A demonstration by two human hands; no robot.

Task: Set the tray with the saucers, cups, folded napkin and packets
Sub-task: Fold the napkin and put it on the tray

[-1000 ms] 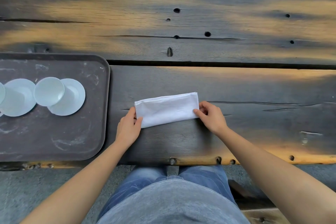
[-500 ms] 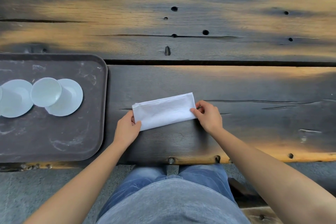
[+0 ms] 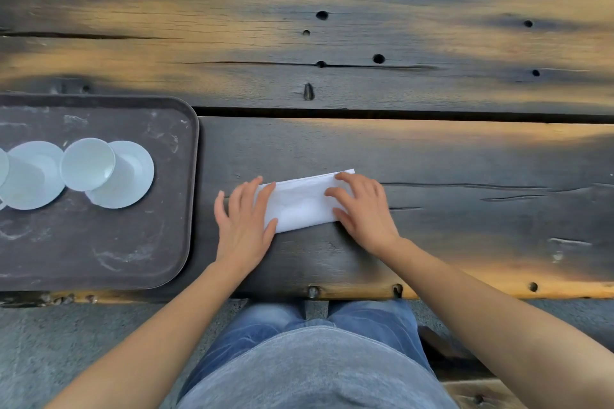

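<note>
A white folded napkin [image 3: 304, 204] lies on the dark wooden table, right of the tray. My left hand [image 3: 244, 226] lies flat on its left end, fingers spread. Over the napkin's right end my right hand [image 3: 360, 206] presses flat too. The brown tray [image 3: 99, 249] sits at the left with two white saucers, one [image 3: 133, 176] near the tray's right side and one [image 3: 31, 176] further left. A white cup [image 3: 88, 164] stands on the right saucer. Another cup is cut off by the left edge. No packets are in view.
The table [image 3: 432, 159] is made of dark planks with holes and cracks, and a gap runs between two planks behind the napkin. Its front edge is close to my lap. The near half of the tray holds nothing.
Both hands moved from pinching the napkin's ends to lying flat on top of it, fingers spread. The napkin stayed in place.
</note>
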